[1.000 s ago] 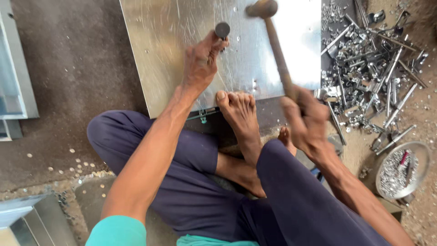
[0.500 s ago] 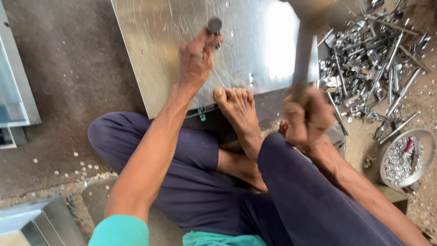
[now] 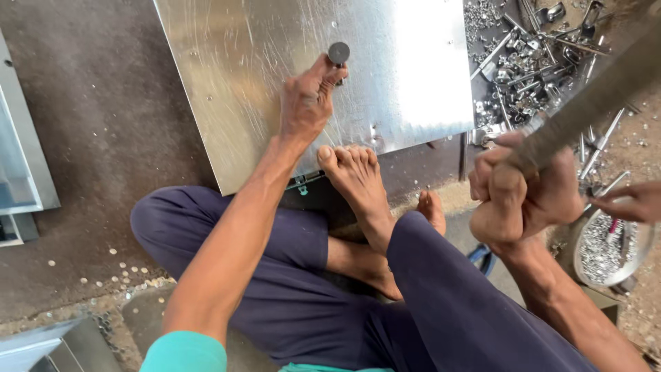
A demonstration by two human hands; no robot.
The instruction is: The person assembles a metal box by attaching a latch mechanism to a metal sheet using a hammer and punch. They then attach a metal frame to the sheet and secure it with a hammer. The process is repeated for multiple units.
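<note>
We look first at the little metal punch [image 3: 338, 55]. It stands up on the big shiny metal sheet [image 3: 261, 62], which lies flat on the floor. The left hand [image 3: 306, 107] is curled shut around the punch, fingers and thumb pinching its stem just under the round dark top. The right hand [image 3: 527, 196] is a tight fist around the wooden handle of a hammer [image 3: 592, 96]. The handle is lifted up high and the hammer's head is out of the picture.

To do this well, we think the punch should stand straight, not leaning, and the fingers should stay low, away from the top where the hammer lands. The hit should come down flat on the round top.

A bare foot [image 3: 354, 176] rests its toes on the near edge of the sheet, which helps stop it sliding. Off to the right lies a heap of bolts and metal bits [image 3: 537, 62]. Near it sits a round bowl [image 3: 613, 251] of small pieces, and another person's hand [image 3: 630, 201] reaches over it
</note>
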